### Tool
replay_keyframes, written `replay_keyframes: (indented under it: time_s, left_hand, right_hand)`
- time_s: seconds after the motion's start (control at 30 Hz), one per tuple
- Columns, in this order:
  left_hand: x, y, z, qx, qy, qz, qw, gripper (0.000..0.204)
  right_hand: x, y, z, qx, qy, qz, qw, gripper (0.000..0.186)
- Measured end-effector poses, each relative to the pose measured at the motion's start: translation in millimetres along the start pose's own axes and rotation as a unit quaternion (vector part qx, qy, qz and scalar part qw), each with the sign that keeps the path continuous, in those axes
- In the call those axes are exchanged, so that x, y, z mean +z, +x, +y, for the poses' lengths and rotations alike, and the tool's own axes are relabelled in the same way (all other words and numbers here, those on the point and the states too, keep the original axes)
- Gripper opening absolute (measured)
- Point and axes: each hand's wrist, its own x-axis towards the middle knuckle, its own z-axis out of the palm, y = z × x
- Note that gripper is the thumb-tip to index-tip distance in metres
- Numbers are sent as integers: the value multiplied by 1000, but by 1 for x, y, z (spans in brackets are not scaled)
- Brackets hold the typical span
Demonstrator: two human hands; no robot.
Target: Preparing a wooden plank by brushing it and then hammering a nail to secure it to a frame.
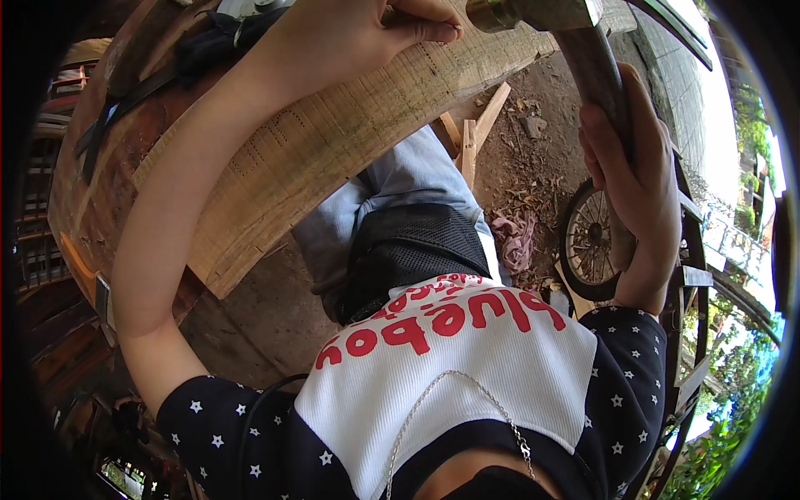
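My right hand (637, 179) is wrapped round the handle of a hammer (593, 71), which is raised at the upper right. The hammer's brass-coloured striking face points left, close to the fingertips of my left hand (367, 37). That hand is over a wooden board (333, 125), thumb and fingers pressed together in a pinch. Whatever is between them is too small or hidden to make out. Rows of small dark marks run across the board's pale, grained surface. Its near edge lies above my lap.
A reddish-brown wooden surface (108, 183) lies under the board at the left, with a dark cloth-like bundle (204, 54) on it. Wooden legs (469, 154) stand on the dirt floor. A spoked wheel (590, 237) and a crumpled pink cloth (515, 240) are at the lower right.
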Motion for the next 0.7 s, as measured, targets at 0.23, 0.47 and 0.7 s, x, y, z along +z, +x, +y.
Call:
replay_keyframes:
  time_s: [0.23, 0.47, 0.7]
  left_hand:
    - [-1, 2, 5, -14, -9, -4, 1000, 18]
    - [1, 2, 3, 29, -39, 15, 999, 18]
    - [2, 0, -7, 29, -20, 10, 999, 18]
  right_hand:
    - [0, 1, 1, -9, -1, 1, 1000, 39]
    - [0, -1, 1, -9, -14, 6, 1000, 50]
    - [-1, 1, -4, -51, -26, -11, 998, 50]
